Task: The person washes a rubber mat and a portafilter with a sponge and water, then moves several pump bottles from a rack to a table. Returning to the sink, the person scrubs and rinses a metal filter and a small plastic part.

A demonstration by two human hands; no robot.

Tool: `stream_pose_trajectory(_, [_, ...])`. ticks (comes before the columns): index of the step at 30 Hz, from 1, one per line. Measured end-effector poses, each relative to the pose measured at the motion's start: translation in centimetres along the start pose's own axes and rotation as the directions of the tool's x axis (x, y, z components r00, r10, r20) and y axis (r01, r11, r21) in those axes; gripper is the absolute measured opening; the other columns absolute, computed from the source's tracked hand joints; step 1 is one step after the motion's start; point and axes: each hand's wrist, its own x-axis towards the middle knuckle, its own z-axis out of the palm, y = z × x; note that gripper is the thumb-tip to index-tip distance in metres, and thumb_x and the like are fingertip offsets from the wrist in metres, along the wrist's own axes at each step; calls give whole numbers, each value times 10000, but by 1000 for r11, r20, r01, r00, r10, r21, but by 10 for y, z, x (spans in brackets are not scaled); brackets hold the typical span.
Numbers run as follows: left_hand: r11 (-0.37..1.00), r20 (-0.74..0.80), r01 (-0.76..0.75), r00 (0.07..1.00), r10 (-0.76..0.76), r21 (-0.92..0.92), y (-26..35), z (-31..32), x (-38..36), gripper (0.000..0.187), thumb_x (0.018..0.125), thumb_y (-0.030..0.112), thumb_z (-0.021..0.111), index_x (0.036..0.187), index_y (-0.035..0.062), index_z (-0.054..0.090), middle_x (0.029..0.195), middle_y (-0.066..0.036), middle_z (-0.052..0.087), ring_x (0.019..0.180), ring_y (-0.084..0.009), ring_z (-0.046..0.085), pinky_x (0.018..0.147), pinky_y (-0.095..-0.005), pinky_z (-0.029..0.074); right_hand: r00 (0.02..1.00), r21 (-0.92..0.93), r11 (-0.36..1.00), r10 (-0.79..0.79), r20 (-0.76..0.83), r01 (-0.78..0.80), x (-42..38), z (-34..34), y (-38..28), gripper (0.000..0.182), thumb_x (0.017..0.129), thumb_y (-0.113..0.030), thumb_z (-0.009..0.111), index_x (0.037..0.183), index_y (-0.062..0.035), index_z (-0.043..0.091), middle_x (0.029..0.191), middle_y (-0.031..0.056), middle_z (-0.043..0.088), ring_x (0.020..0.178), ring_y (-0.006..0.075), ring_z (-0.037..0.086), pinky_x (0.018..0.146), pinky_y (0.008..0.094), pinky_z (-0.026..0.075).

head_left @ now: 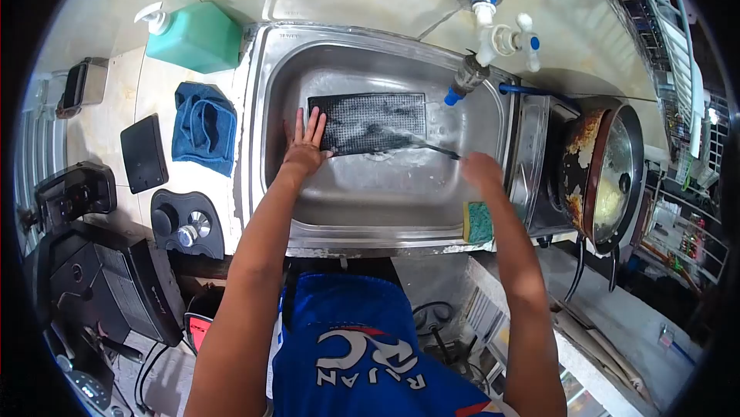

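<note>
A black rectangular mesh panel [374, 122] lies flat in the steel sink [362, 201], wet and streaked with whitish suds. My left hand [307, 143] rests on its left end, fingers spread. In my closed right hand [482, 170] is the thin black handle of what looks like a brush [441, 149]. The brush's far end touches the panel's lower right part, where its head is blurred. A green and yellow sponge [478, 222] sits on the sink's front rim, just below my right hand.
A white tap [493, 39] with a blue-tipped spout overhangs the sink's back right. To the left are a green soap bottle [193, 35], a blue cloth [204, 128], a black flat piece [144, 153] and a black knob plate [187, 223]. A lidded pan [613, 174] stands on the right.
</note>
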Motion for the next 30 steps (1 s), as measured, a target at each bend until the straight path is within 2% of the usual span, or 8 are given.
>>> stream_pose_trajectory(7, [1000,-12,-6,1000,6,4,-2,3,1,909,838,490,537,1463,156,-32,1517,-29,-152,1380,-344,-147,1076,-609,-9,991,161,980,-108,-78,120,2,39,-106,302,809,-296,525,865,-44,682,915,189,652,893,349,621,788,453,485])
stream_pose_trajectory(13, [1000,-33,-13,999,13,2,-2,9,2,904,838,485,539,1463,158,-26,1519,-32,-143,1383,-346,-132,1076,-612,3,998,48,997,57,-15,-57,28,41,10,276,818,-294,496,878,-110,691,917,159,653,891,348,616,780,468,477])
stream_pose_trajectory(16, [1000,-48,2,999,-1,20,-4,16,5,910,831,488,543,1463,156,-22,1520,-35,-134,1385,-347,-122,1076,-610,9,943,84,966,-216,-253,244,34,86,-66,267,803,-255,480,891,-113,689,943,165,646,900,342,613,792,449,472])
stream_pose_trajectory(18, [988,-180,-1,983,29,154,-8,27,10,924,819,505,545,1463,148,-14,1522,-45,-121,1387,-349,-109,1076,-611,13,970,224,944,-230,-79,243,19,63,-143,255,791,-230,489,901,-107,683,940,170,640,898,350,606,785,437,470])
stream_pose_trajectory(21, [997,-176,-78,981,79,13,-12,24,5,951,796,524,554,1462,138,-3,1524,-53,-98,1386,-359,-101,1074,-616,12,949,365,882,-233,-212,298,32,72,-98,277,813,-308,516,828,-89,683,902,149,654,870,362,613,772,454,478])
stream_pose_trajectory(23, [994,-210,-104,973,92,-43,-14,19,0,1015,761,473,624,1453,81,-6,1523,-91,-61,1392,-347,-76,1081,-605,21,939,105,943,-294,-179,316,47,62,-23,277,814,-308,515,830,-85,679,900,166,647,853,366,610,761,456,477])
stream_pose_trajectory(26, [961,-350,-134,936,42,-243,-15,21,-3,1187,639,389,761,1429,-8,-31,1512,-156,-10,1404,-297,-12,1110,-539,50,974,179,958,-225,-26,226,44,30,-9,274,814,-293,516,825,-66,670,875,183,639,843,370,602,752,461,472])
stream_pose_trajectory(30, [974,-385,-113,922,30,-195,-14,32,-3,1195,630,421,756,1434,7,-25,1516,-139,-4,1406,-281,-8,1117,-522,58,905,258,867,-398,-151,425,44,56,-150,252,811,-259,526,840,-53,668,858,189,640,842,369,600,748,443,471])
